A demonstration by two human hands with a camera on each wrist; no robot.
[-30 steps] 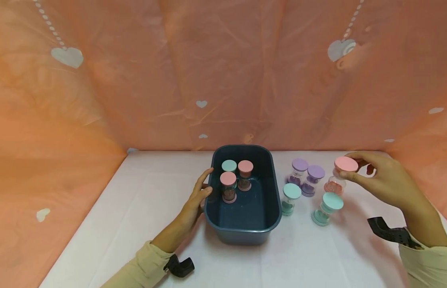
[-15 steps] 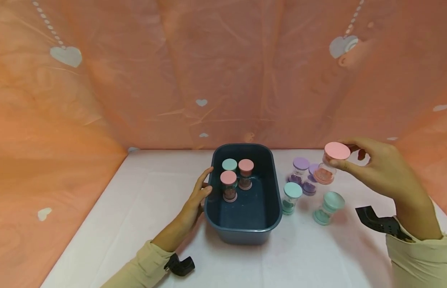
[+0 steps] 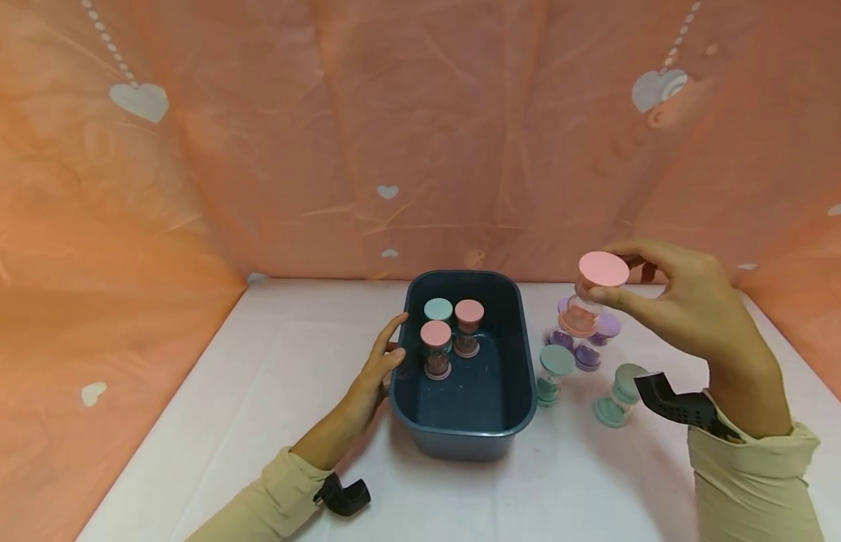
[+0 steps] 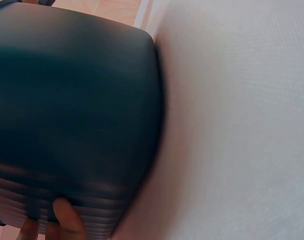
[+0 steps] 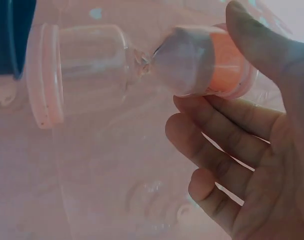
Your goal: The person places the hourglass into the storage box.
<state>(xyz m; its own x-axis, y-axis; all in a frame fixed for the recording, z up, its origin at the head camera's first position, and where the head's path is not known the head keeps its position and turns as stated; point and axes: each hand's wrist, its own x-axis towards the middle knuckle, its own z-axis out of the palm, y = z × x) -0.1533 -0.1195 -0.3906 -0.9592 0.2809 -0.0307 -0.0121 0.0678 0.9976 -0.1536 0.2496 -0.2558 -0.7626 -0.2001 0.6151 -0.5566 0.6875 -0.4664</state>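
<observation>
**Pink-capped hourglass lifted beside the tub**

Orange heart-print sheeting enclosed a white table. A dark blue tub stood at its centre, holding three upright hourglass timers, two pink and one teal. The left hand lay with straight fingers against the tub's left wall, apparently to steady it. The right hand pinched a pink hourglass by its top cap, lifted clear of the table, right of the tub. Purple timers and teal timers stood below it.

Pink-capped sand timer in your right hand

Clear glass, pink caps, tilted, lifted above the counter, right of the blue tub.
</observation>
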